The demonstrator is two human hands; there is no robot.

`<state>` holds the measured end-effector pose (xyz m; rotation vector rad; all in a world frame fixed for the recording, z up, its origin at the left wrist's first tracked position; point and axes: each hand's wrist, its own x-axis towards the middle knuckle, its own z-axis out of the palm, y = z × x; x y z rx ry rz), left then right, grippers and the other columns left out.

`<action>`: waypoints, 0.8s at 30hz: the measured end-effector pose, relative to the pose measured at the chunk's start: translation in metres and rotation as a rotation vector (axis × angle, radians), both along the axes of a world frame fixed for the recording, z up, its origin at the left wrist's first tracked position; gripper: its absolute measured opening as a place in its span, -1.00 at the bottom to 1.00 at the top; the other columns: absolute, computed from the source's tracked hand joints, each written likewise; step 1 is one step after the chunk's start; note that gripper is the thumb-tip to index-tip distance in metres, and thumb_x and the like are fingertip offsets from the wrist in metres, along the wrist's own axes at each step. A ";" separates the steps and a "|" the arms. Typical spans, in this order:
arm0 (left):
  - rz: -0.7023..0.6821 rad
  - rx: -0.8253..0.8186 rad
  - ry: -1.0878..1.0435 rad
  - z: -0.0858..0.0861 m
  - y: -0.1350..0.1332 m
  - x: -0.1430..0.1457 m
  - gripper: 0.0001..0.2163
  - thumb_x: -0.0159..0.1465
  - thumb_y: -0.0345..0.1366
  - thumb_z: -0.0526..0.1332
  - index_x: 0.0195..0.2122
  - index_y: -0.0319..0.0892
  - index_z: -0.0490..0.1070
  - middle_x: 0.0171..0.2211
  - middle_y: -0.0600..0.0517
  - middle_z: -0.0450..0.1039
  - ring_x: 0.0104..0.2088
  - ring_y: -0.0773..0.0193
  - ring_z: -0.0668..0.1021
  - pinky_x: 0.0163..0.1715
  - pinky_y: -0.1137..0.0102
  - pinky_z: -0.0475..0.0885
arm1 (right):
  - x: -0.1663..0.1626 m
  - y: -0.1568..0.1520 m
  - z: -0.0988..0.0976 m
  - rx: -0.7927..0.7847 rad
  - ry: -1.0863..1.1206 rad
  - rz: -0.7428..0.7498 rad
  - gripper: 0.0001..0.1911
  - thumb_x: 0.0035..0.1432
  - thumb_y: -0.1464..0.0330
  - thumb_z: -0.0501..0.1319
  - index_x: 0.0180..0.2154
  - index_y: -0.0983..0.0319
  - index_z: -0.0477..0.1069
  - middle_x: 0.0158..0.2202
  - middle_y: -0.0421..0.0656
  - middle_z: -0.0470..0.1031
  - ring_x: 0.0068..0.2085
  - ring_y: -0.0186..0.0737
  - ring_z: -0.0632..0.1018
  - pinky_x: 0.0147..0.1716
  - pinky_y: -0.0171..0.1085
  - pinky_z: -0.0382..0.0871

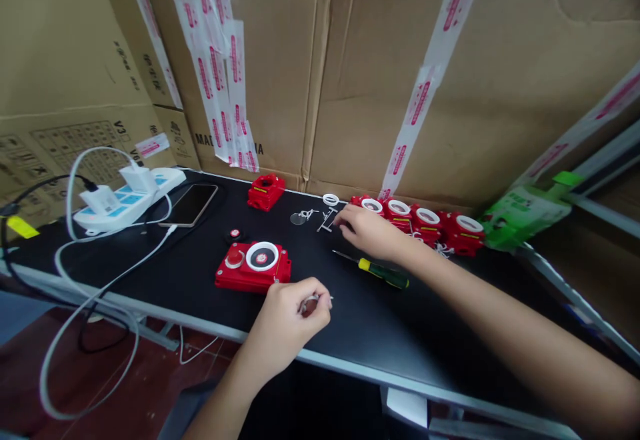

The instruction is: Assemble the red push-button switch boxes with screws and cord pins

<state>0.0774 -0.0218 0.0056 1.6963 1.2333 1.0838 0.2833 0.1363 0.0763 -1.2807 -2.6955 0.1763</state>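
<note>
My left hand (290, 317) is closed in a pinch on a small clear and metal part near the table's front edge, just right of a red device (253, 265) with a white ring and a red button. My right hand (367, 230) reaches across the black table (150, 260), fingers curled down onto small metal wire parts (327, 219) beside a white ring (331, 199). What those fingers hold is hidden. A yellow and green screwdriver (383, 271) lies just under my right wrist.
A row of several red housings with white rings (423, 220) stands at the back right, another red housing (267, 191) at the back middle. A phone (189, 204), white power strip (125, 199) with chargers and cables are left. Cardboard boxes wall the back; a green pack (525, 213) lies right.
</note>
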 end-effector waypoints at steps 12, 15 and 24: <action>0.094 0.184 -0.052 0.005 -0.005 -0.004 -0.86 0.41 -0.29 0.32 -0.26 -0.14 0.66 -0.49 0.13 0.39 -0.50 0.39 0.36 -0.43 0.46 0.27 | -0.019 0.021 -0.014 0.075 -0.432 0.053 -0.62 0.47 0.21 0.36 0.19 0.27 0.52 0.15 0.00 0.59 0.04 -0.05 0.67 0.02 0.00 0.66; 0.149 0.296 -0.093 0.004 -0.009 -0.009 -0.85 0.42 -0.34 0.29 -0.30 -0.16 0.62 -0.32 0.01 0.54 -0.38 0.32 0.51 -0.33 0.43 0.41 | -0.017 0.020 -0.003 0.080 -0.366 0.066 -0.76 0.46 0.30 0.35 0.06 0.31 0.55 0.04 -0.01 0.63 -0.06 -0.11 0.68 -0.06 -0.09 0.64; 0.189 0.221 -0.227 -0.013 -0.024 -0.031 -0.82 0.49 -0.29 0.27 -0.22 -0.18 0.64 -0.24 -0.06 0.55 -0.38 0.31 0.58 -0.43 0.45 0.55 | 0.024 -0.027 0.018 0.144 0.353 -0.086 -0.93 0.44 0.35 0.14 -0.15 0.19 0.37 -0.30 -0.09 0.62 -0.37 -0.20 0.60 -0.34 -0.22 0.46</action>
